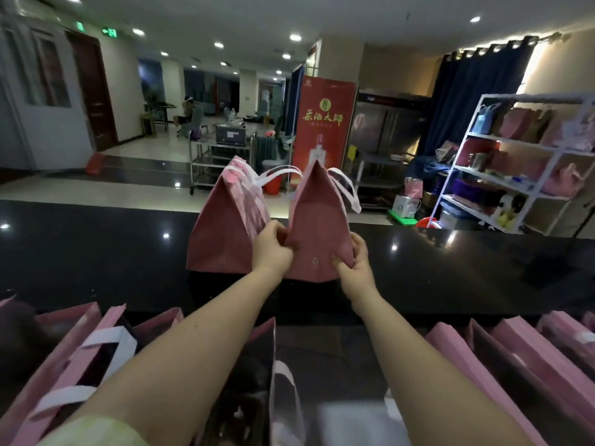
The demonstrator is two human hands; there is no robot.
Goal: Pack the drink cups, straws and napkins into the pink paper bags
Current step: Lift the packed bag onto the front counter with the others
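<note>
On the far part of the glossy black bench [450,268], two closed pink paper bags stand upright side by side, their tops pinched to a peak and their white handles [346,185] sticking out to the sides. The right-hand pink bag [317,220] is held low down by both hands. The left hand [272,249] has its fingers curled in against the bag's lower left edge, in the narrow space between the two bags, and pinches the paper there. The right hand [354,262] grips the lower right corner, with the thumb pressed flat on the front face and the fingers wrapped round the side. The left-hand pink bag [222,233] stands just beside it, with nothing gripping it; whether the two bags touch behind the left hand cannot be told. What either bag contains is hidden. Both bare forearms stretch out from the bottom of the view, and a pale green sleeve [106,432] shows at the left arm. Along the near edge of the bench stands a row of open pink bags, some at the left [80,346] and some at the right [515,355], with white handles drooping over their mouths. Beyond the bench stand a red banner [325,123], a steel cart [222,156], and a white shelf rack [467,156] stocked with bags.
</note>
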